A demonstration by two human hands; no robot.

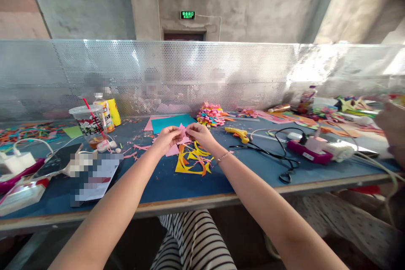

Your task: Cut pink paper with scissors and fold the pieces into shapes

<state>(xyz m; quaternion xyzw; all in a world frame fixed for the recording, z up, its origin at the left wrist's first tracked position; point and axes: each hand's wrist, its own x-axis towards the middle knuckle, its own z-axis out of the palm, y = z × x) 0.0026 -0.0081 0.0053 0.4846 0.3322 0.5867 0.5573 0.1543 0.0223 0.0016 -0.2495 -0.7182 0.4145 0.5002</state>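
Note:
Both of my hands meet over the middle of the blue table, fingers closed on a small pink paper piece (182,129). My left hand (170,137) pinches its left side, and my right hand (200,133) grips it from the right. Just below them lie yellow paper cutouts (181,165) mixed with orange and pink scraps. A teal paper sheet (161,124) rests behind my left hand. Beyond my right hand stands a stacked pile of folded pink, yellow and blue paper (211,114).
Yellow-handled scissors (238,133) and a black cable (268,152) lie to the right, near a purple power strip (305,152). At left are a plastic cup (90,124), bottles and a phone-like device (99,179). Another person's hand (392,124) shows at far right.

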